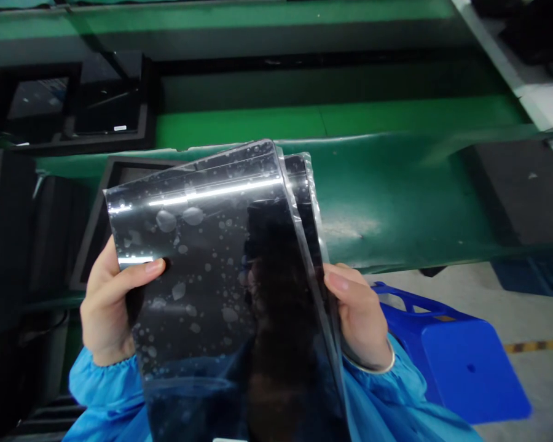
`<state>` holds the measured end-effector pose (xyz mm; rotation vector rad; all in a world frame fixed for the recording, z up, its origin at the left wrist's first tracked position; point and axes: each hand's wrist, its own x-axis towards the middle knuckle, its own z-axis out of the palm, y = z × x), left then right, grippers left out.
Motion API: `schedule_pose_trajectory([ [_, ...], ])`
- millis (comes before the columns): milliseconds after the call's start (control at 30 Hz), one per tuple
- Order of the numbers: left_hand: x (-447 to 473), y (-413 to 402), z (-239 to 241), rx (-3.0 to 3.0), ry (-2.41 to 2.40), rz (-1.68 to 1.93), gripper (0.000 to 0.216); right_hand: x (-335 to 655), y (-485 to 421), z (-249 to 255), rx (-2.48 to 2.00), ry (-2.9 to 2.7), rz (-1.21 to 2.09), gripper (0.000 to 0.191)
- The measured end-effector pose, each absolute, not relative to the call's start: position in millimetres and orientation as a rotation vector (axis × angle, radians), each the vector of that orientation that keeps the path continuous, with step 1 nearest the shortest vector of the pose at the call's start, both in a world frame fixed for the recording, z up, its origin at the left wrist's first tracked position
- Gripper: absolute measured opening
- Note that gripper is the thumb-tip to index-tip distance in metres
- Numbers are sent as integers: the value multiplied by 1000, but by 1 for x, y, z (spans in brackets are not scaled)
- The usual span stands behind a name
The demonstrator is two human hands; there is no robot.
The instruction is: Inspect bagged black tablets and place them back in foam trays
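Observation:
I hold a stack of glossy black panels [221, 288] upright in front of me, each covered in clear film with air bubbles. My left hand [110, 307] grips the left edge, thumb pressed on the front face. My right hand [362, 316] clasps the right edge, where a second panel [304, 184] fans out behind the front one. Both my sleeves are bright blue.
A green conveyor belt [396, 184] runs across behind the panels. Black foam trays [74, 101] holding dark panels sit at the upper left, and another tray [115, 172] lies just behind the stack. A blue plastic stool [461, 362] stands at the lower right on the grey floor.

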<state>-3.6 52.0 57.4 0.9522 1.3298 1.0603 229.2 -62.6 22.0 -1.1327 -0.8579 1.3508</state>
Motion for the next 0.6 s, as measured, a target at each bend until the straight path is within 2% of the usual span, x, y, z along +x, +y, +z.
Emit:
schedule_pose_trajectory([
  [300, -2, 55, 54, 896, 1299, 1047, 37, 230, -63, 27, -1043, -794, 1421, 49],
  [600, 4, 54, 54, 792, 1304, 998, 45, 231, -66, 25, -1042, -810, 1463, 45],
])
